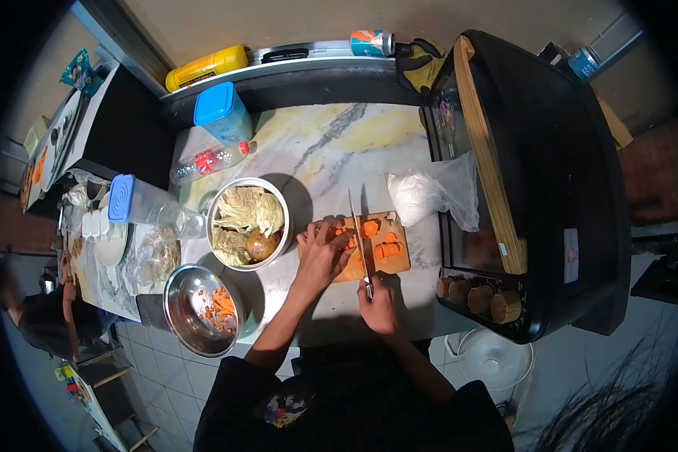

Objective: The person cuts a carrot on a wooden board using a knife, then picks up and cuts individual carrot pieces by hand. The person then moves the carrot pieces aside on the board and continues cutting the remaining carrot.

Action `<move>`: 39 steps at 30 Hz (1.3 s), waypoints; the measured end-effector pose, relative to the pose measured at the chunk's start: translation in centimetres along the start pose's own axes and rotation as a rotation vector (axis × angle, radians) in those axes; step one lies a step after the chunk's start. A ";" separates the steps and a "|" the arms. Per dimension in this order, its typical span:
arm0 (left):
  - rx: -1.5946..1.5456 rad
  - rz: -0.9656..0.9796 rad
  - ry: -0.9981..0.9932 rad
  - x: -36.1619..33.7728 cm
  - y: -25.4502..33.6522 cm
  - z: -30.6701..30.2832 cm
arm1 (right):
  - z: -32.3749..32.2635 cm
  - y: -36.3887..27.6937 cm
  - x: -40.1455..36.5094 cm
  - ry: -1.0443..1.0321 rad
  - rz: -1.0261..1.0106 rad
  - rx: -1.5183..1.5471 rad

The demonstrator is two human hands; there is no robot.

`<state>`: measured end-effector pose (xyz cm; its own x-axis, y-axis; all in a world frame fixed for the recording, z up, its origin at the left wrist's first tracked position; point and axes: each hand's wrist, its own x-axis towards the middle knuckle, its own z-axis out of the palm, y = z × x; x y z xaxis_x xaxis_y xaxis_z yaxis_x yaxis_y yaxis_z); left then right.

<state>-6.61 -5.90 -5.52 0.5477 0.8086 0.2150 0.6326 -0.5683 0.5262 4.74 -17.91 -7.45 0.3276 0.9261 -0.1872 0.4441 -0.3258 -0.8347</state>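
My right hand [378,307] is wrapped round the handle of a kitchen knife [359,239], its long blade pointing away from me over an orange cutting board [396,264]. Bent over the board's left side, my left hand [325,255] has its fingertips on small carrot pieces, which they partly cover. Right of the blade lie cut carrot pieces [388,249] and a carrot chunk [370,228]. A steel bowl [175,320] at the counter's front edge contains carrot pieces [222,307].
Left of the board stands a white tub [284,207] of cabbage and a brown round item. A bag of white powder [418,197] lies beside a black oven [557,188]. Behind are a plastic bottle [212,160] and blue-lidded container [222,113]. Another person [49,320] is far left.
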 end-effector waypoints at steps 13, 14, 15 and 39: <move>-0.020 0.004 0.026 -0.7 0.0 -0.3 | 0.4 0.1 0.0 -0.027 -0.014 -0.073; -0.038 -0.008 0.025 -0.7 0.1 -0.5 | 0.5 0.1 -0.1 -0.026 -0.037 -0.115; -0.057 -0.019 0.025 -0.8 0.1 -0.7 | 0.7 0.4 -0.1 -0.027 -0.037 -0.115; 0.175 0.277 -0.046 7.2 2.3 0.8 | 1.3 -0.1 -0.1 0.011 0.065 -0.128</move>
<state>-0.76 -1.49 -3.39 0.7335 0.6143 0.2907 0.5386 -0.7863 0.3026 3.54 -17.77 -8.04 0.3676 0.9004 -0.2325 0.5239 -0.4071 -0.7482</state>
